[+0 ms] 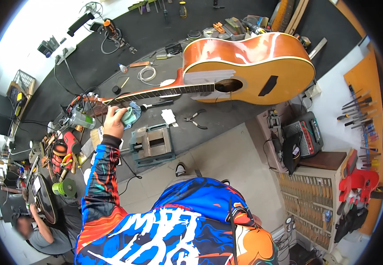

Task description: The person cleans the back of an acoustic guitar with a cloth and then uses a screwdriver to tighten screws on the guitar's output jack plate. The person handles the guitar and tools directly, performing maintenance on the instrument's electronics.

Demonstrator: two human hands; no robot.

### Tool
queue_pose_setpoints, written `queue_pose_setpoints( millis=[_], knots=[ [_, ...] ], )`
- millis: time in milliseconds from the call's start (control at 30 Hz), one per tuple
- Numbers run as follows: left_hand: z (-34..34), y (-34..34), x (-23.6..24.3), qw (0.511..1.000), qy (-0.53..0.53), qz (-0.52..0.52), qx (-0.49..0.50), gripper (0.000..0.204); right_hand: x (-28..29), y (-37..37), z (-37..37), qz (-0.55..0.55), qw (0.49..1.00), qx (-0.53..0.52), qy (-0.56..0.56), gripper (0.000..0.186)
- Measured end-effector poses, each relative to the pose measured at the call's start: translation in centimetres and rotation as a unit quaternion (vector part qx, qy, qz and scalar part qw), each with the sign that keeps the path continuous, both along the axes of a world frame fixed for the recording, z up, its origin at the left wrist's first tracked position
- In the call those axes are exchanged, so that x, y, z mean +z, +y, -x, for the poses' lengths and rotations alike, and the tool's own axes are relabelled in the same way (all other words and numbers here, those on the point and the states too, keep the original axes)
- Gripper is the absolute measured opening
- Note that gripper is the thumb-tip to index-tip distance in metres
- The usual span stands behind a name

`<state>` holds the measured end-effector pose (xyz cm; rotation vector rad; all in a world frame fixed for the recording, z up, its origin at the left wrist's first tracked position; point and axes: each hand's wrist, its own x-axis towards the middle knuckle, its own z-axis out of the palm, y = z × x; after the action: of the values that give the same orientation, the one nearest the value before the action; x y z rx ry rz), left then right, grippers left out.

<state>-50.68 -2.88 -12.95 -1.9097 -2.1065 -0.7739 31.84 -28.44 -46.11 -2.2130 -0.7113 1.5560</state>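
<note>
My left hand (114, 123) is closed on a blue-green cloth (131, 115) at the left end of the bench, just below the headstock of an acoustic guitar (268, 73). The guitar lies across the bench with its neck pointing left. It has a light yellow top, glossy reddish-brown sides and a dark patch on the top. Pale strips of tape (202, 78) cover the top beside the soundhole. A black-handled tool (157, 104) lies right of the cloth. My right hand is out of the picture.
A green metal vise (154, 145) sits at the bench's front edge, with pliers (195, 119) and white paper (168, 117) nearby. Tools, bottles and cables crowd the left end. Another person (45, 236) works at the lower left. A slotted cabinet (308, 194) stands at right.
</note>
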Motion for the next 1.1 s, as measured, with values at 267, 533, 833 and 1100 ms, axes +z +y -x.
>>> queue_pose_setpoints(
  millis=[267,533,833,1100],
  knots=[
    [1.4,0.7,-0.4,0.997,0.074,0.013,0.018,0.048,2.4,0.9,2.6,0.006,0.989,-0.063,-0.133,0.036],
    [-1.5,3.7,-2.3,0.985,0.146,0.047,-0.078,0.038,1.3,-1.3,0.8,0.055,0.993,-0.026,-0.101,0.035],
    [-1.5,4.6,-3.6,0.938,0.162,0.303,0.039,0.014,4.0,2.3,1.1,0.027,0.992,-0.052,-0.114,0.037],
    [-7.7,1.6,-1.3,0.996,-0.021,0.054,-0.068,0.035,-4.5,-2.8,-3.0,0.072,0.994,0.038,-0.068,0.033]
  ],
)
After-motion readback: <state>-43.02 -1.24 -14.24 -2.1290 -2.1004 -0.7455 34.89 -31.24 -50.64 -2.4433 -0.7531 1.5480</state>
